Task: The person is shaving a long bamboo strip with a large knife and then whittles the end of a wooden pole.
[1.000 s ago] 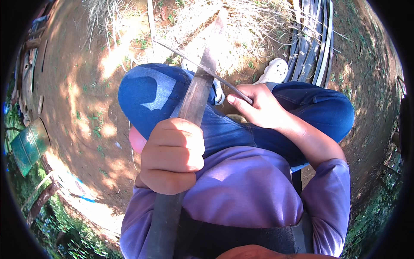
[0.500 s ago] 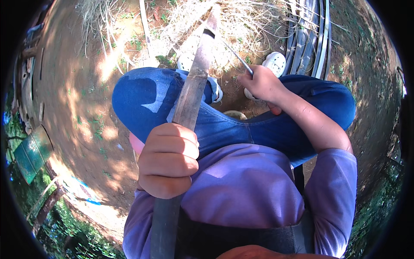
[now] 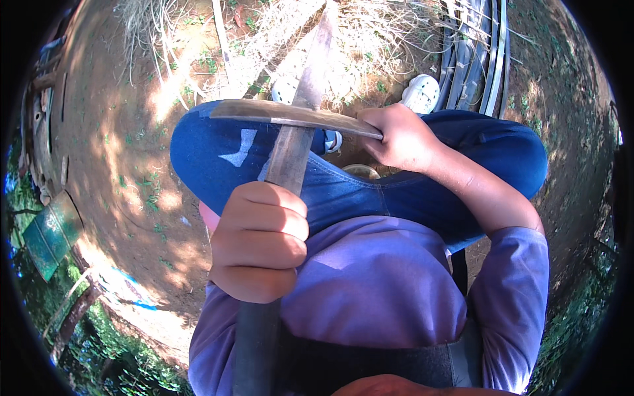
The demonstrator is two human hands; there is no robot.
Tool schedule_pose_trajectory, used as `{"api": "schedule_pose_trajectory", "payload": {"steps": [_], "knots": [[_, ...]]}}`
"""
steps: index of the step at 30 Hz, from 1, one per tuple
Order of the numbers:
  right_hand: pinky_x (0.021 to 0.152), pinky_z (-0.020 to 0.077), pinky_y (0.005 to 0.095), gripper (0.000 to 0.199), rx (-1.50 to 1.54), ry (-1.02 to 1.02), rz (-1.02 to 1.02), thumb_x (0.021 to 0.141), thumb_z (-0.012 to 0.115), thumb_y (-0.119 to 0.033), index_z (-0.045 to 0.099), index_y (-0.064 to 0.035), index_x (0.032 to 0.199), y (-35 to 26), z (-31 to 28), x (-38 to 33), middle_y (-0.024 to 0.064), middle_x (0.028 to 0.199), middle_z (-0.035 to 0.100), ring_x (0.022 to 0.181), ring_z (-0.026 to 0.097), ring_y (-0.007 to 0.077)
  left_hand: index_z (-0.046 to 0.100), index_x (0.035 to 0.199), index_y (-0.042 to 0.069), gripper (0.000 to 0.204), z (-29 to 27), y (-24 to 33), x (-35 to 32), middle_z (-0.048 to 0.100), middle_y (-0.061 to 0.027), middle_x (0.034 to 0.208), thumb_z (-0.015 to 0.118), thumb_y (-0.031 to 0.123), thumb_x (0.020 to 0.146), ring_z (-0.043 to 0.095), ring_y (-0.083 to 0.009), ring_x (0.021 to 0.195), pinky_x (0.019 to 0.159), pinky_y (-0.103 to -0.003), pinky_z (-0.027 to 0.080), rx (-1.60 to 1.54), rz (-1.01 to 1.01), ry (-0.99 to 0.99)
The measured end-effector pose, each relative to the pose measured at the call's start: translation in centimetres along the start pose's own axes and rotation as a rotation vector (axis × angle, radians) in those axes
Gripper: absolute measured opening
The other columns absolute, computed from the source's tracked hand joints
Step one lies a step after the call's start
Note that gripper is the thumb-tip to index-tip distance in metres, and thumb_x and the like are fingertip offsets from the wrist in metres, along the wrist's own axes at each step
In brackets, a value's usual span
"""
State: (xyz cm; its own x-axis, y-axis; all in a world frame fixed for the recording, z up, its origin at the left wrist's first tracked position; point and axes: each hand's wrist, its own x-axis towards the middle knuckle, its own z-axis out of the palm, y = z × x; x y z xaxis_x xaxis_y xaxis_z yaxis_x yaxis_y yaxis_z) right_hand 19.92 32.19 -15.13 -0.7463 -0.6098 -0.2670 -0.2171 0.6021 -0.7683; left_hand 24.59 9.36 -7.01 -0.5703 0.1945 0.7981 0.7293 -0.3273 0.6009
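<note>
My left hand (image 3: 261, 241) is wrapped in a fist around a long flat strip (image 3: 287, 158), brown-grey and bamboo-like. It slants from beside my waist, over my left leg, to a tapered far end above the ground. Closed at the right end of a knife (image 3: 264, 112), my right hand (image 3: 403, 138) hides its handle. The long, slightly curved blade lies crosswise over the strip beyond my left fist, its broad side showing. Whether the edge bites into the strip, I cannot tell.
Pale curly shavings (image 3: 370, 39) litter the ground ahead, around my white clogs (image 3: 421, 94). Several long dark strips (image 3: 472, 59) lie in a bundle at the far right. A green panel (image 3: 53, 234) leans at the left. A pale rounded rim (image 3: 361, 171) shows between my legs.
The knife has swung from a thin, edge-on view near the strip's far end to lying crosswise over it, closer to my left fist. My left hand has barely moved.
</note>
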Motion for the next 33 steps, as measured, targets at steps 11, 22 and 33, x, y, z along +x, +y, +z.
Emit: {"api": "schedule_pose_trajectory", "payload": {"steps": [11, 22, 33], "knots": [[0.068, 0.0519, 0.0456, 0.012, -0.022, 0.016, 0.022, 0.077, 0.065, -0.016, 0.063, -0.0058, 0.082, 0.6, 0.7, -0.2, 0.0166, 0.070, 0.063, 0.072, 0.064, 0.0367, 0.050, 0.061, 0.008, 0.017, 0.0, 0.5, 0.2, 0.052, -0.0044, 0.058, 0.065, 0.014, 0.067, 0.052, -0.0191, 0.048, 0.050, -0.033, 0.048, 0.104, -0.064, 0.039], [0.069, 0.0506, 0.0445, 0.020, 0.121, 0.058, 0.154, 0.083, 0.063, -0.023, 0.067, -0.0041, 0.090, -2.6, -0.3, 0.3, 0.0184, 0.071, 0.064, 0.070, 0.064, 0.0356, 0.056, 0.101, 0.017, 0.027, 1.1, 1.6, 3.4, 0.062, -0.0010, 0.087, 0.071, 0.028, 0.081, 0.063, -0.0239, 0.080, 0.073, -0.039, 0.053, 0.236, 0.016, 0.582], [0.063, 0.0492, 0.0433, 0.021, 0.057, 0.168, 0.011, 0.084, 0.065, -0.022, 0.063, -0.0009, 0.084, -4.0, 1.5, -0.8, 0.0188, 0.064, 0.060, 0.065, 0.063, 0.0355, 0.049, 0.061, 0.014, 0.033, -0.8, 7.1, 6.3, 0.047, 0.0067, 0.047, 0.072, 0.022, 0.082, 0.047, -0.0031, 0.037, 0.035, -0.018, 0.040, 0.006, 0.212, 0.106]]}}
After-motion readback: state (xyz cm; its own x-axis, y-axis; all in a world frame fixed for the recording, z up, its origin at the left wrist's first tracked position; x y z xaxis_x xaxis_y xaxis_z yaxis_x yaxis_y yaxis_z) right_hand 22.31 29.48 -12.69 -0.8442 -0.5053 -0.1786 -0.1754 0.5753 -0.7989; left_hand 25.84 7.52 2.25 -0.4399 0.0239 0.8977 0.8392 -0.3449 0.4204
